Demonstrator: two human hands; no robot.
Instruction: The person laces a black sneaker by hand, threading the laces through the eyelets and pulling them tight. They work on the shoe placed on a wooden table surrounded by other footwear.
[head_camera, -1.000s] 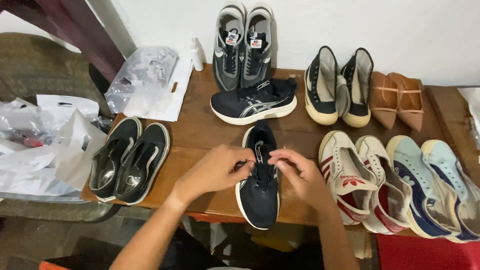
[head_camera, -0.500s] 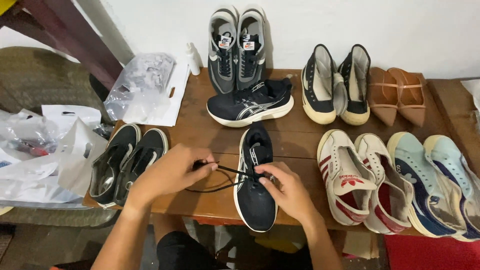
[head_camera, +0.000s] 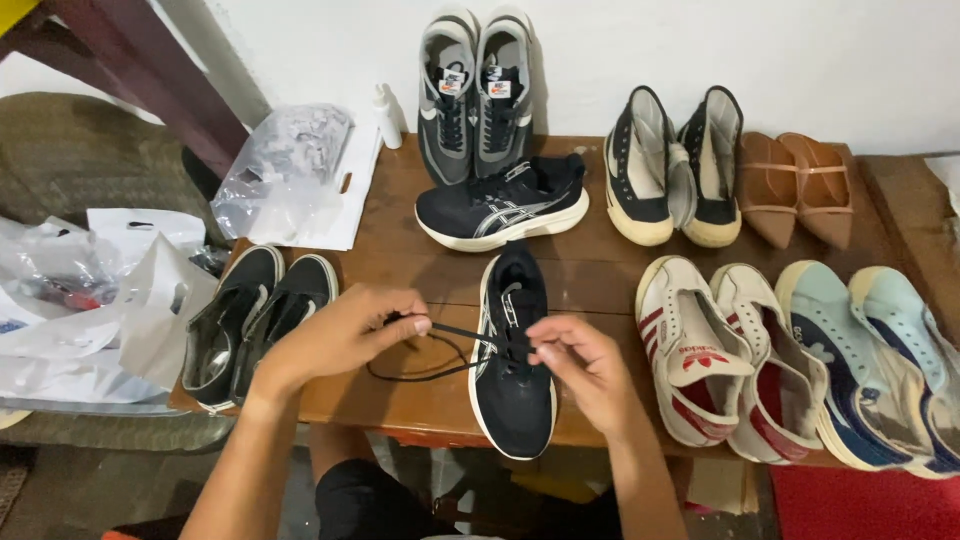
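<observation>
A black running shoe with a white sole (head_camera: 512, 385) stands toe-toward-me on the wooden table (head_camera: 410, 300). My left hand (head_camera: 345, 335) pinches its black lace (head_camera: 440, 345), drawn out to the left of the shoe in a loop. My right hand (head_camera: 580, 365) rests at the shoe's right side, fingertips pinched on the lacing over the tongue. Its matching black shoe (head_camera: 500, 205) lies sideways just behind.
A black slip-on pair (head_camera: 255, 315) sits at the left edge. Grey sneakers (head_camera: 475, 95), black high-tops (head_camera: 670, 165), brown flats (head_camera: 800, 190), white-red sneakers (head_camera: 720, 350) and pale blue shoes (head_camera: 880, 360) fill the table. Plastic bags (head_camera: 285, 175) and a small white bottle (head_camera: 386, 115) lie left.
My left hand has moved left away from the shoe, pulling the lace out into a loop. My right hand stays at the shoe's lacing.
</observation>
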